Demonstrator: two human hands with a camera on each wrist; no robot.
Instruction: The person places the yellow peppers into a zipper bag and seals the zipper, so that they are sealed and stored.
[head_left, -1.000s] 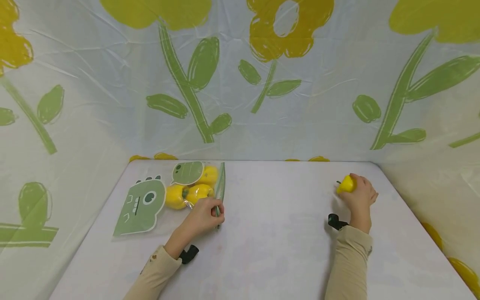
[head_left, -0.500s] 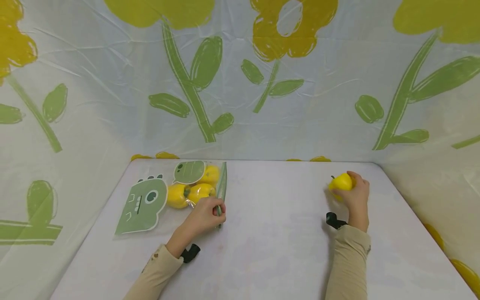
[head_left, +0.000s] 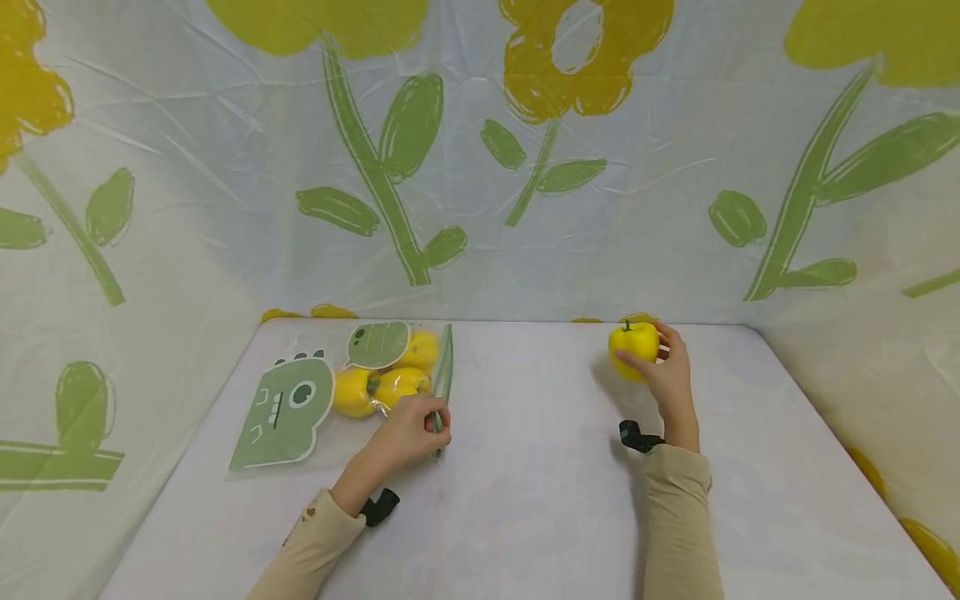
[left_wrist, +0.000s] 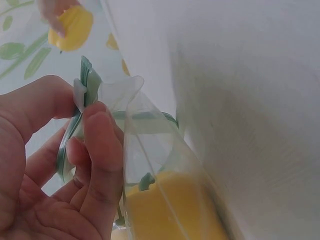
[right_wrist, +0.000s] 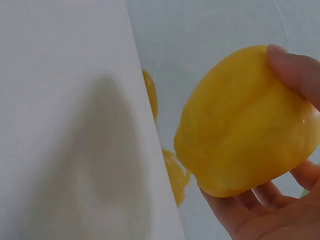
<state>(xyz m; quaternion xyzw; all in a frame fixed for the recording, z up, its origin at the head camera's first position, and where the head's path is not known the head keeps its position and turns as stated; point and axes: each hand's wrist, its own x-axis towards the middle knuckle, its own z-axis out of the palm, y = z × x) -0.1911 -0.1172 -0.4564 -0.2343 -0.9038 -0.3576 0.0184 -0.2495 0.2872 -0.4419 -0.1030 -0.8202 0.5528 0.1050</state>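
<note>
A yellow bell pepper (head_left: 634, 343) with a green stem is held in my right hand (head_left: 670, 373), raised above the right part of the table. In the right wrist view the thumb lies on one side of the bell pepper (right_wrist: 240, 125) and the fingers on the other. My left hand (head_left: 408, 433) pinches the green edge of a clear zip bag (head_left: 285, 429) printed with a green monster. Several yellow bell peppers (head_left: 354, 392) lie inside the bag. In the left wrist view, thumb and forefinger grip the green zip strip (left_wrist: 90, 82), and the bag's mouth stands partly apart.
The white table (head_left: 525, 500) ends at a back wall of hanging cloth (head_left: 600, 250) printed with flowers. Cloth also closes in the left and right sides. A black wrist camera (head_left: 381, 508) sits on the left wrist, another black wrist camera (head_left: 637, 436) on the right.
My right hand has carried the bell pepper leftward and slightly up, and the pepper has turned so its stem points upward. My left hand keeps its pinch on the bag's edge.
</note>
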